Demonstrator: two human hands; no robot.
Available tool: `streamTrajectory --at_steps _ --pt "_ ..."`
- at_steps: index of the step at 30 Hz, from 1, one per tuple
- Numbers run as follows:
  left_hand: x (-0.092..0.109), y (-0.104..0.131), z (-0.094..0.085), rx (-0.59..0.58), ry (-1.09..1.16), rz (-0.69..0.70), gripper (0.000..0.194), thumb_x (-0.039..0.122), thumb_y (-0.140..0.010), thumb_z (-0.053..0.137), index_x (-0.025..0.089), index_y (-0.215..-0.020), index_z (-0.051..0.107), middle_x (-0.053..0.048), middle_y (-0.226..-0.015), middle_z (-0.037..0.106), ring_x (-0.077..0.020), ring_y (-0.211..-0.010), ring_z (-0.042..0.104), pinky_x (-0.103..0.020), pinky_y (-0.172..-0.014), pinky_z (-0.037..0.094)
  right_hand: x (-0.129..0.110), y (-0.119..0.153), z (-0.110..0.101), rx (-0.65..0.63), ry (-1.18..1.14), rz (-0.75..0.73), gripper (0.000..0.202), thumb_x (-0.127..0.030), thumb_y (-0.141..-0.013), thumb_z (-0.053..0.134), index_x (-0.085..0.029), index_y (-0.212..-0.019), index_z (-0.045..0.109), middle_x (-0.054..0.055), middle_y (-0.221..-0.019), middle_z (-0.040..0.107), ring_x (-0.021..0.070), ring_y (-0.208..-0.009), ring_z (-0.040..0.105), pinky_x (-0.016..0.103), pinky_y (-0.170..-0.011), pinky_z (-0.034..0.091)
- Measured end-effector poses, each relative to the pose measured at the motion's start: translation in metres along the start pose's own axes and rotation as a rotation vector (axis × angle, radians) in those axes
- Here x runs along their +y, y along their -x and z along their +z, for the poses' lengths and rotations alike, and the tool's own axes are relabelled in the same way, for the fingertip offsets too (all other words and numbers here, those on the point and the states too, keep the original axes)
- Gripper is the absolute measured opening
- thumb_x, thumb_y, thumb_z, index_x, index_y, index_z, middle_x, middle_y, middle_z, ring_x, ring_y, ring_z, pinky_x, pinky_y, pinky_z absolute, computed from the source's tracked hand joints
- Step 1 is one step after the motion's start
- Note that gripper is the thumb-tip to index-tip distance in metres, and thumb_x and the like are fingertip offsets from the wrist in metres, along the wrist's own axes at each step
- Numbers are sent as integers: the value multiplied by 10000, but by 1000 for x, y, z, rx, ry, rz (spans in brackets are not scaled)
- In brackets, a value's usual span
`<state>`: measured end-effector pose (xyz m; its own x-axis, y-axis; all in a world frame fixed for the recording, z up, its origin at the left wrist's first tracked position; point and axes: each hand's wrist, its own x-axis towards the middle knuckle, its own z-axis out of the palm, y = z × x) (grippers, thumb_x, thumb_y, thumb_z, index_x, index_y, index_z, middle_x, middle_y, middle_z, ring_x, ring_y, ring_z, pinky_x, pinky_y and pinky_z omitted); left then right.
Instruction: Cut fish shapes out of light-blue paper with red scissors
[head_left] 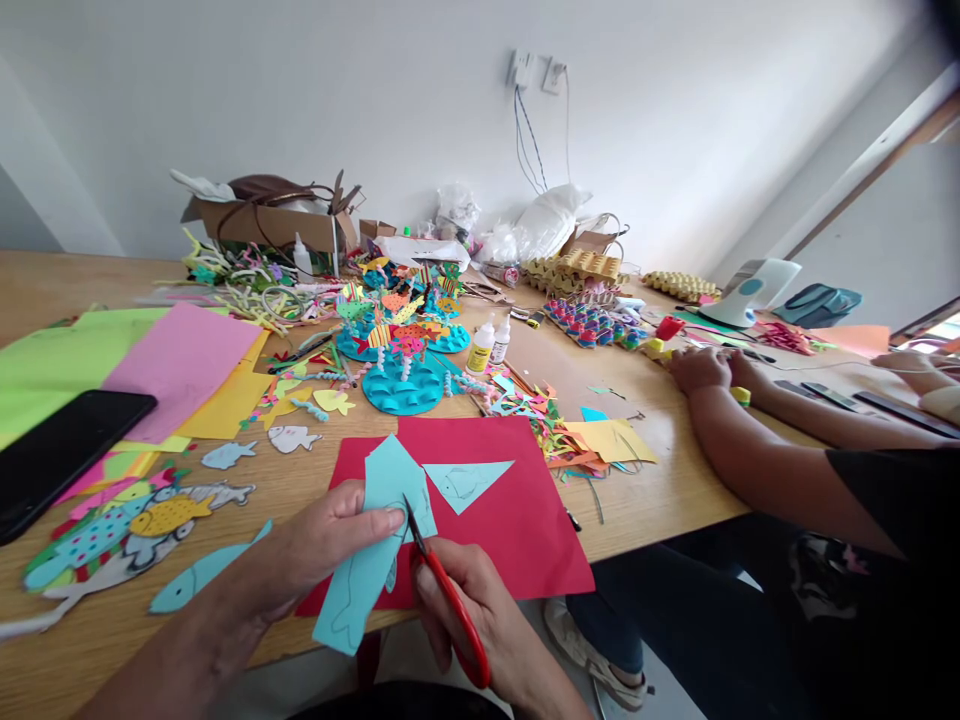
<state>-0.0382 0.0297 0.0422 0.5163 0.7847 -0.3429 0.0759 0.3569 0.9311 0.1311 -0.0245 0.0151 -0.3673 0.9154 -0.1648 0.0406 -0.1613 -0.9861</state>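
Observation:
My left hand (330, 535) grips a light blue sheet of paper (352, 590) between thumb and fingers; pencil outlines are drawn on it. My right hand (469, 610) is closed round the red handles of a pair of scissors (461, 605). The dark blades lie against the sheet's right part, near my left thumb. Beneath is red paper (517, 530), where a light blue triangle (469, 483) with a small drawn fish rests. A cut-out blue fish (202, 572) lies on the table to the left of my hands.
More paper fish (169, 515) and a black phone (64, 450) lie at left. Beyond the red paper stand a blue base with fish (405, 385) and glue bottles (481, 345). Paper scraps (570, 445) lie to the right, near a co-worker's arm (735, 430). Boxes (277, 222) line the wall.

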Motion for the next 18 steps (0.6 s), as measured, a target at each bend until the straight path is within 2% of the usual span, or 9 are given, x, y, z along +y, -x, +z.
streamTrajectory --at_steps 8,13,18 --pt "-3 -1 -8 -53 -46 -18 298 442 -699 685 155 -777 664 12 -640 611 -133 -562 499 -225 -526 414 9 2 -4 -44 4 -12 540 -680 -820 459 -191 -605 380 -71 -455 345 58 -377 338 163 -358 254" --pt "0 1 -12 -91 -94 -47 299 461 -707 664 164 -682 634 6 -622 597 -151 -584 515 -232 -541 418 8 4 -8 -62 86 -54 515 -610 -868 452 -190 -586 355 -69 -482 315 55 -403 312 165 -369 238" --pt "10 2 -12 -117 -113 -105 312 471 -651 691 175 -651 592 23 -618 562 -126 -555 468 -212 -517 386 4 4 -11 -76 196 -50 467 -541 -900 446 -188 -609 353 -71 -519 275 58 -442 268 177 -392 197"
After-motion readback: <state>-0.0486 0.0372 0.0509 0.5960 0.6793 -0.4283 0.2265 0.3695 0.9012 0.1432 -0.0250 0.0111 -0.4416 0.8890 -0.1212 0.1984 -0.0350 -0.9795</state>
